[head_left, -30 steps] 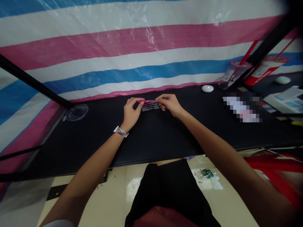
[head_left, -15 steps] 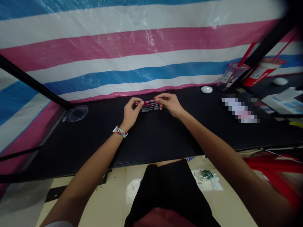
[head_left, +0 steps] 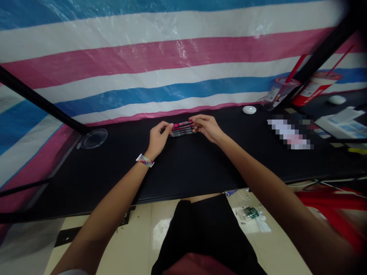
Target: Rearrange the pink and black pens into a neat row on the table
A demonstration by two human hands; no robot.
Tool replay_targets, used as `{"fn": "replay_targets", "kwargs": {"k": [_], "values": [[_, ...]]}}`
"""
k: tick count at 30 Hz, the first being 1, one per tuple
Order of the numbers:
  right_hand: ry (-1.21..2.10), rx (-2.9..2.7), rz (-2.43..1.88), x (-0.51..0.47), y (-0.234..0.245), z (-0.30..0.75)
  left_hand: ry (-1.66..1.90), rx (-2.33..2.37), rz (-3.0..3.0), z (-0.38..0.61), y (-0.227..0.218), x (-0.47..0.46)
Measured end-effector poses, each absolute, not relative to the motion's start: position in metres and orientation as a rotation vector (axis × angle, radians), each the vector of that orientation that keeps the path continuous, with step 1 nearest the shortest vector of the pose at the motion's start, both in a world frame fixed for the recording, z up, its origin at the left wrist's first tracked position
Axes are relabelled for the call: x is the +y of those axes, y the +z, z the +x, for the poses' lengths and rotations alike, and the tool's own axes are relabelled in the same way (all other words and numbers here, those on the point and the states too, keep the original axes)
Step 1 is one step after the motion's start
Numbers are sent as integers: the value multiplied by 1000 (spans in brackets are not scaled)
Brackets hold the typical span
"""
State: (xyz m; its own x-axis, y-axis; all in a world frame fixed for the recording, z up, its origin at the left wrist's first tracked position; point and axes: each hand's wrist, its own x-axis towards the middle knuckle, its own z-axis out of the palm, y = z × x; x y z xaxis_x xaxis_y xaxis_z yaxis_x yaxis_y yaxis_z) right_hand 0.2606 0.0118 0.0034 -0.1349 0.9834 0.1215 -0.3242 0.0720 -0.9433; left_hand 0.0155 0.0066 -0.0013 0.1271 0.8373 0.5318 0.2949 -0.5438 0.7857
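Observation:
My left hand (head_left: 158, 138) and my right hand (head_left: 207, 126) meet at the far middle of the black table (head_left: 183, 168). Between them they pinch a pink pen (head_left: 181, 124) by its two ends, held level. Just under it lies a small row of dark pens (head_left: 183, 131) on the table. Both hands have their fingers closed around the pen ends. A striped band sits on my left wrist.
A clear round lid (head_left: 93, 138) lies at the table's left. A white puck (head_left: 249, 110) and two red-and-white cups (head_left: 314, 88) stand at the back right, with papers (head_left: 341, 124) beyond. A striped tarp (head_left: 160, 65) walls the back. Black frame poles cross both sides.
The pen between my hands has turned slightly and now shows brighter pink. Both hands stay at the same spot by the row of pens.

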Motion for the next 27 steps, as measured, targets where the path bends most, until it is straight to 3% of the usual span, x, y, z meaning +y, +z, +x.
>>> {"fn": "replay_targets", "kwargs": {"k": [27], "values": [[1347, -985, -852, 15, -1, 256, 1425, 1029, 1747, 12, -10, 16]]}}
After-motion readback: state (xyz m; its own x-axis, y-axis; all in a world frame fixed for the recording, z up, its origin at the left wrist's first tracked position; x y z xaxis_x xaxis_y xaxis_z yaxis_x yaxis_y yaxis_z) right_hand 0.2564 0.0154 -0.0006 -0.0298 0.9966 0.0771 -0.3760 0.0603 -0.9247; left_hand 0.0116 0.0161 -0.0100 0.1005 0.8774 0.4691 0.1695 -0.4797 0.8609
